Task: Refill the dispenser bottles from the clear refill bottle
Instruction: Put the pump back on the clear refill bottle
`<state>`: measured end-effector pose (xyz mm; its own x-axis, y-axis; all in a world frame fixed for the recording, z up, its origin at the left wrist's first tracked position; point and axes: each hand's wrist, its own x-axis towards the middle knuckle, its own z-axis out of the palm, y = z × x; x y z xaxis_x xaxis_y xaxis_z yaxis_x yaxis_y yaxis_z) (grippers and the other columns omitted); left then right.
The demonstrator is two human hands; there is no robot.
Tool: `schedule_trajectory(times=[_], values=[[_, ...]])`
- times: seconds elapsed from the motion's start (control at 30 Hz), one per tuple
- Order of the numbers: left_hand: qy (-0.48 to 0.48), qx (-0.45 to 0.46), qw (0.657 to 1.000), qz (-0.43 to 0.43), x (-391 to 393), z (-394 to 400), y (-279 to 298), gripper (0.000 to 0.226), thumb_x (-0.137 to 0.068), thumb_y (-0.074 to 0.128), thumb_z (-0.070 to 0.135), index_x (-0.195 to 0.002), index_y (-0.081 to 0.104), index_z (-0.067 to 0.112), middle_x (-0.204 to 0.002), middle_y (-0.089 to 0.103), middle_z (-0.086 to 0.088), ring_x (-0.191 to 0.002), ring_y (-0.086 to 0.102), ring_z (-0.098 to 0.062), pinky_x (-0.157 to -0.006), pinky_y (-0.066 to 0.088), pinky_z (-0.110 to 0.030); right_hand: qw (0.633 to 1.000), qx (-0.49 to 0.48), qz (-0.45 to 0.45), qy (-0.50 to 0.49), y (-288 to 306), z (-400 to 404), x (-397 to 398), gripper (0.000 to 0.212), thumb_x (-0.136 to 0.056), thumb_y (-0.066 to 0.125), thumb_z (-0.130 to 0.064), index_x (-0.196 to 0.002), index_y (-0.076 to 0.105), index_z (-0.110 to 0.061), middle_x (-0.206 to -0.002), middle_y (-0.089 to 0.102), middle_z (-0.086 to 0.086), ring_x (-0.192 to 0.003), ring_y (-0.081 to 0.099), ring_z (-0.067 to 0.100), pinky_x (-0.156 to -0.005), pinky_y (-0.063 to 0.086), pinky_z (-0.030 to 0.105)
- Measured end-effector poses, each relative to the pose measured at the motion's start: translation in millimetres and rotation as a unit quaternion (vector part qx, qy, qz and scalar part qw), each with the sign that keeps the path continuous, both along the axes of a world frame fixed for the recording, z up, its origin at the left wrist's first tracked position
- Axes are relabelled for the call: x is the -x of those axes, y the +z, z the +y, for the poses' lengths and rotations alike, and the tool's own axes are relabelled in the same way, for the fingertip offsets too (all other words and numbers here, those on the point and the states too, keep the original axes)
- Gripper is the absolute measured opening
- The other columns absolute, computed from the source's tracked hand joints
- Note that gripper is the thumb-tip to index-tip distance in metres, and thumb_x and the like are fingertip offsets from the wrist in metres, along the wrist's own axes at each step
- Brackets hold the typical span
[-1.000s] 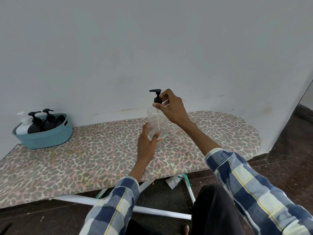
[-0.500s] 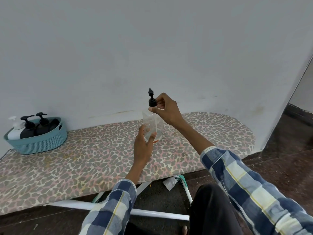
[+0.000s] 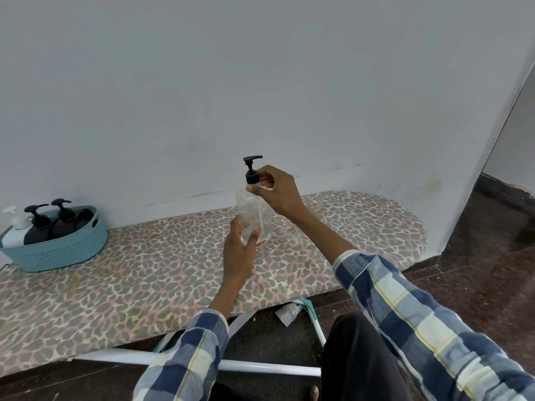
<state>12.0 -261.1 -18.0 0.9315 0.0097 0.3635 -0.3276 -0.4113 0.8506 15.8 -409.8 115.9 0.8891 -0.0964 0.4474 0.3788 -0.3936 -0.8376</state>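
The right hand (image 3: pixel 276 192) pinched the collar of the black pump dispenser top (image 3: pixel 252 171) between thumb and curled fingers. The left hand (image 3: pixel 240 250) gripped the lower part of the clear plastic refill bottle (image 3: pixel 250 211), holding it upright above the leopard-print padded tabletop (image 3: pixel 144 270). Both sleeves were blue-and-cream plaid. Well apart, at the tabletop's far left end, a teal ribbed basket (image 3: pixel 58 253) held 2 dark pump dispenser bottles (image 3: pixel 62 224) and 1 white pump dispenser bottle (image 3: pixel 14 233).
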Motion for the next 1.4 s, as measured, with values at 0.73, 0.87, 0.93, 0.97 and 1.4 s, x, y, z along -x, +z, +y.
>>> schedule_trajectory(times=[0.73,0.87,0.93,0.97,1.4], values=[[-0.002,-0.003,1.0,-0.004,-3,1,-2,0.061,-0.104,0.061,0.05,-0.157,0.039,0.028,-0.147,0.061,0.002,-0.12,0.055,-0.008,-0.098,0.043,-0.03,0.999,-0.027,-0.012,-0.025,-5,2,2,0.041,-0.086,0.087,-0.018,-0.101,0.054,0.0,-0.099,0.067,0.02,-0.084,0.059,0.018,-0.078,0.047,0.024],[-0.002,-0.001,1.0,-0.004,0,0,-1,0.06,-0.104,0.061,0.052,-0.155,0.039,0.03,-0.147,0.061,0.002,-0.119,0.054,-0.006,-0.098,0.04,-0.028,1.0,-0.021,-0.016,-0.003,-2,2,4,0.042,-0.088,0.085,-0.018,-0.122,0.063,-0.009,-0.105,0.073,0.008,-0.097,0.067,0.017,-0.086,0.049,0.016],[-0.001,-0.005,1.0,-0.005,0,0,-1,0.059,-0.104,0.061,0.052,-0.155,0.039,0.03,-0.147,0.061,0.002,-0.117,0.052,-0.004,-0.097,0.039,-0.025,1.0,-0.008,-0.018,0.002,-1,4,3,0.044,-0.09,0.083,-0.016,-0.13,0.067,-0.009,-0.113,0.074,0.006,-0.104,0.068,0.017,-0.09,0.048,0.016],[0.0,-0.004,1.0,-0.003,0,0,-1,0.059,-0.104,0.061,0.051,-0.155,0.039,0.03,-0.146,0.061,0.002,-0.117,0.052,-0.004,-0.097,0.038,-0.024,1.0,-0.005,-0.018,0.001,0,4,2,0.044,-0.09,0.083,-0.015,-0.13,0.068,-0.007,-0.116,0.074,0.006,-0.105,0.068,0.016,-0.09,0.047,0.015],[-0.008,0.006,1.0,0.001,2,2,0,0.06,-0.104,0.06,0.052,-0.156,0.038,0.03,-0.146,0.061,0.003,-0.128,0.061,-0.019,-0.104,0.049,-0.038,0.999,0.015,-0.001,0.039,2,1,5,0.045,-0.098,0.076,-0.024,-0.139,0.065,-0.012,-0.123,0.069,0.005,-0.114,0.067,0.015,-0.102,0.048,0.021]])
